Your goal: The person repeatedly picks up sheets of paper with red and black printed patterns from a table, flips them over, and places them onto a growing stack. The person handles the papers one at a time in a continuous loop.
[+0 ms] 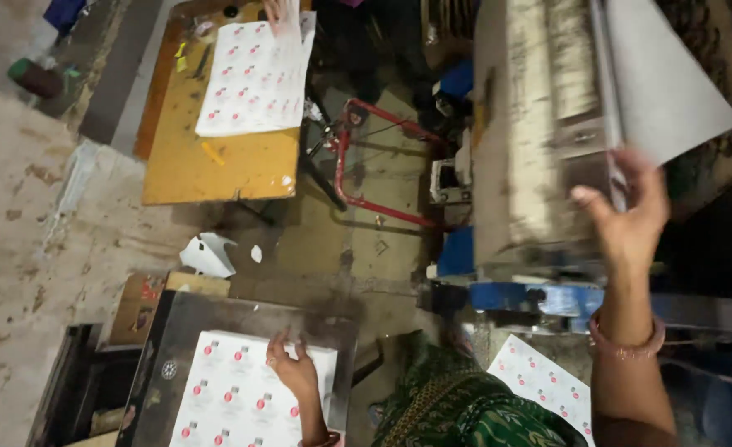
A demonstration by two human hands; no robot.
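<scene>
Printed sheets [233,397], white with rows of small red round marks, lie in a stack on a dark metal tray [185,319] at the lower left, and my left hand [294,370] rests flat on the top sheet near its right edge, fingers spread and pressing down, gripping nothing. Behind the tray, on the stained floor [18,215], a torn scrap of white paper [209,254] lies beside a brown cardboard piece [138,305]. Further up stands a yellow wooden desk [217,165] carrying a second stack of the same printed sheets [257,79]; another person's hand [276,10] touches that stack at its far edge. To the right of the desk, a red tubular frame [366,165] sits on the floor. Below centre, green patterned cloth [457,406] covers my lap, and one loose printed sheet [548,387] lies just beside it. At the right, a large worn grey machine [523,132] with blue lower parts [507,295] rises upright. My right hand [627,211], bangle [627,343] on the wrist, is raised against the machine and closed on the lower corner of a blank-side sheet [672,74], thumb on one face and fingers on the other. That sheet is lifted and tilted away from the machine face.
</scene>
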